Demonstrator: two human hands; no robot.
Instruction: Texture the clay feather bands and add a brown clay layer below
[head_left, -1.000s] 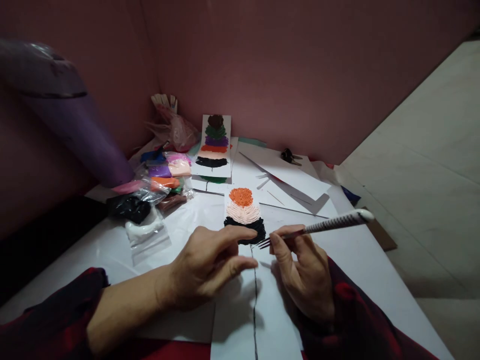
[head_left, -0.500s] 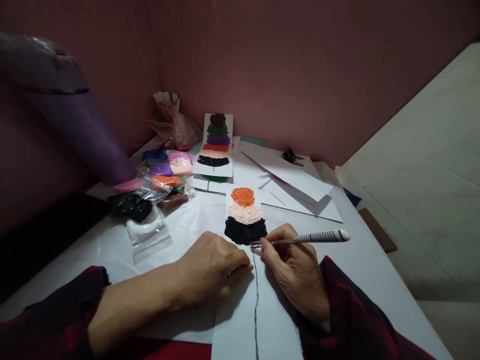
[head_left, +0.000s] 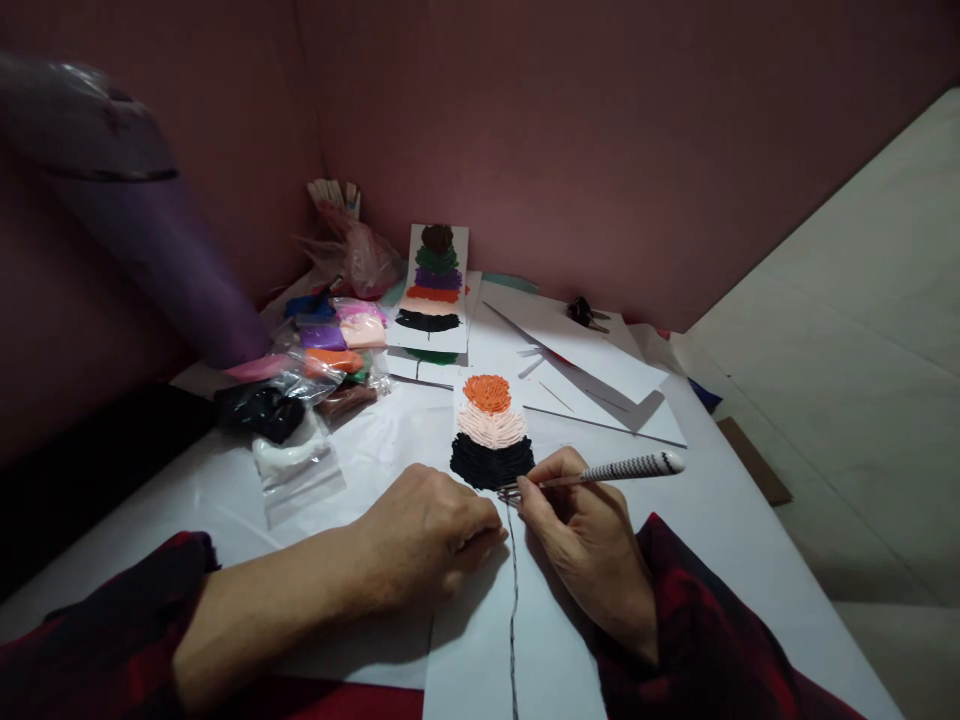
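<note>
right hand (head_left: 592,550) pinching fork (head_left: 600,472) at black clay (head_left: 491,462) | left hand (head_left: 431,535) curled on paper (head_left: 472,655)

The left grip (head_left: 431,530) curls its fingers in; the fork (head_left: 600,473) in the right grip (head_left: 589,545) drops lower, tines meeting the black clay (head_left: 489,463).

The right hand (head_left: 592,545) holds a fork (head_left: 585,478) at the black clay (head_left: 491,462); the left hand (head_left: 427,535) presses the card (head_left: 480,600) on the desk (head_left: 735,540).

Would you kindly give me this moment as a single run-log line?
left hand: curled, resting at white card edge | right hand: holding fork, tines at black clay layer | clay bags: left of card
</note>
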